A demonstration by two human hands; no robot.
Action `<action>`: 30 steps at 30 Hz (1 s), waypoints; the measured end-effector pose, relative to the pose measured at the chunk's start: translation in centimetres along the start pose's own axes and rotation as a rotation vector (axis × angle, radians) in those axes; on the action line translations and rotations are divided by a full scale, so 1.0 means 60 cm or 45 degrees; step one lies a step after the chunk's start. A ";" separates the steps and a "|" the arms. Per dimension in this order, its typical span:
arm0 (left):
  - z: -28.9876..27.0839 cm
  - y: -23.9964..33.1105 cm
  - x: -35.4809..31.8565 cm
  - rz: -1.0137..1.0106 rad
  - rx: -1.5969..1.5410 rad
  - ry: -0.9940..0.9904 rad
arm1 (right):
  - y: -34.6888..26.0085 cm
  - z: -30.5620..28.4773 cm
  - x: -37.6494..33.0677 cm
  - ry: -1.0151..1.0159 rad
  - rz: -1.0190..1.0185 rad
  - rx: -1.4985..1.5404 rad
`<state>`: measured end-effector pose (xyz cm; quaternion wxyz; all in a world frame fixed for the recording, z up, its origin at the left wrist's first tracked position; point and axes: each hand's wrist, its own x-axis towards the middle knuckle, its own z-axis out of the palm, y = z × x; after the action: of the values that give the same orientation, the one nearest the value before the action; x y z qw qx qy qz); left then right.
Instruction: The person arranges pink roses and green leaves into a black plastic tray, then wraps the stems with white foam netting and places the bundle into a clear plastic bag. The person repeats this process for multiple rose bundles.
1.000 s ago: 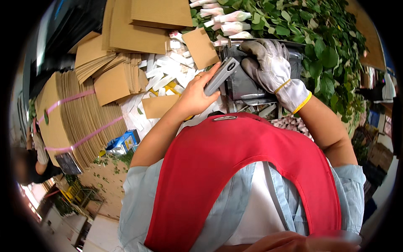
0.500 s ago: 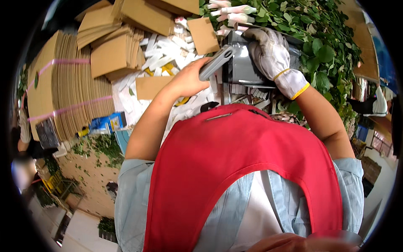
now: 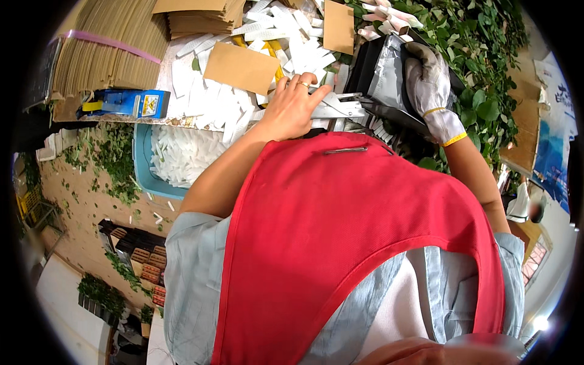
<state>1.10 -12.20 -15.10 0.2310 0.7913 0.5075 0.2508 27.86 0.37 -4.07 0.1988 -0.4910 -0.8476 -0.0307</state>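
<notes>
My bare left hand (image 3: 292, 108), a ring on one finger, hovers over the littered worktop with its fingers bent and apart. Beside its thumb lies a long grey stapler-like tool (image 3: 342, 109), just in front of the black box; its near end is partly hidden by the hand. My right hand (image 3: 429, 82), in a white work glove with a yellow cuff edge, is closed around the right side of a tilted black box with a shiny silvery face (image 3: 387, 73). The glove's fingertips curl over the box's upper edge.
White paper strips (image 3: 292, 36) and a brown cardboard piece (image 3: 241, 67) cover the worktop. Strapped cardboard stacks (image 3: 112, 45) and a blue tape dispenser (image 3: 131, 103) stand left. A blue tub (image 3: 143, 167) of white scraps sits below. Leafy stems (image 3: 486, 67) crowd the right.
My left hand held the grey tool raised and has lowered it; the tool now lies by the box and the fingers have loosened. The box has tilted under my right hand. The view has shifted.
</notes>
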 end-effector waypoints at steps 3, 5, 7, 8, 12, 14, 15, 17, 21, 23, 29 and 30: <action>0.008 -0.001 0.008 0.135 0.082 0.256 | -0.005 -0.001 0.003 -0.007 0.018 -0.005; 0.007 -0.006 0.009 0.026 0.119 0.069 | -0.005 0.000 0.004 0.010 0.024 0.016; 0.005 -0.005 0.014 -0.060 0.174 -0.090 | -0.001 0.002 0.002 0.008 0.021 0.014; 0.002 0.003 0.017 -0.099 0.213 -0.148 | 0.002 0.003 0.006 0.008 0.014 0.016; -0.019 -0.004 0.036 -0.043 0.283 -0.283 | -0.010 -0.009 0.008 -0.030 0.052 0.047; -0.027 -0.015 0.048 0.021 0.273 -0.316 | -0.011 -0.011 0.010 -0.064 0.095 0.037; -0.023 -0.021 0.048 0.049 0.292 -0.285 | -0.012 -0.012 0.012 -0.073 0.114 0.060; -0.021 -0.026 0.051 0.114 0.326 -0.231 | -0.015 -0.013 0.015 -0.055 0.101 0.080; -0.057 -0.039 0.091 0.483 0.440 -0.101 | -0.016 -0.017 0.021 -0.079 0.118 0.052; -0.098 -0.058 0.137 0.569 0.413 -0.391 | -0.015 -0.015 0.020 -0.050 0.105 0.045; -0.099 -0.105 0.290 0.331 0.583 -0.211 | -0.018 -0.024 0.028 -0.110 0.115 0.061; -0.091 -0.110 0.301 0.403 0.516 -0.176 | -0.019 -0.024 0.027 -0.109 0.114 0.070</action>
<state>-0.36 7.49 -12.07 0.0600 0.9062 0.4004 0.1223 26.65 0.74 -1.98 0.1771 -0.5237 -0.8330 0.0224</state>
